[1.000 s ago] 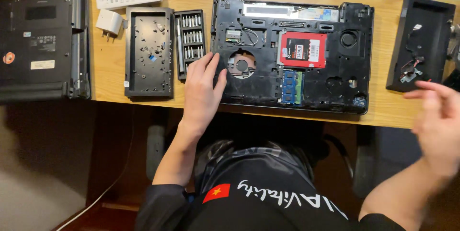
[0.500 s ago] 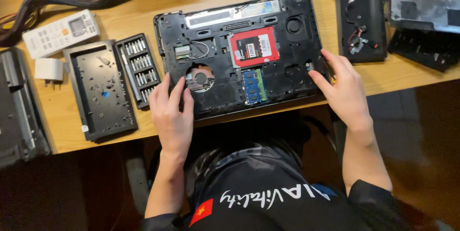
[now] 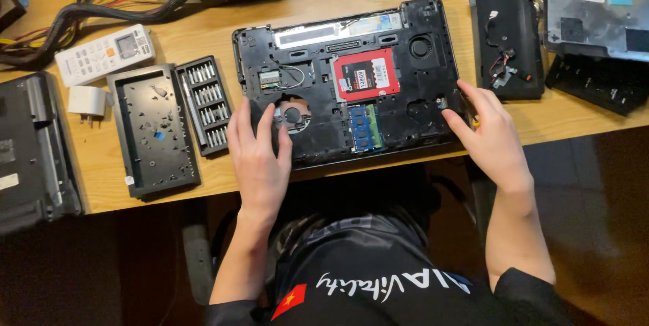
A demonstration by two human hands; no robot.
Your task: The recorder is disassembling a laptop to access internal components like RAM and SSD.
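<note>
An opened black laptop [image 3: 405, 69] lies bottom up on the wooden desk [image 3: 203, 18], showing a red drive [image 3: 366, 74], a blue memory stick [image 3: 365, 127] and a round fan opening [image 3: 293, 113]. My left hand [image 3: 260, 157] rests flat on its near left part beside the fan opening, fingers spread and empty. At the laptop's near right corner, my right hand [image 3: 490, 133] has its fingers closed round a thin dark screwdriver with a yellow patch [image 3: 474, 122]. Its tip is hidden by the fingers.
Left of the laptop lie a screwdriver bit set [image 3: 206, 103], a black cover panel [image 3: 154, 130], a white plug adapter [image 3: 88, 103], a white remote [image 3: 105, 54] and another dark device [image 3: 30, 150]. A black part with wires [image 3: 507, 35] and a grey laptop shell [image 3: 595, 8] sit right.
The view has shifted right and closer. My right hand came in from the far right edge to the laptop's near right corner. My left hand stayed by the fan opening.
</note>
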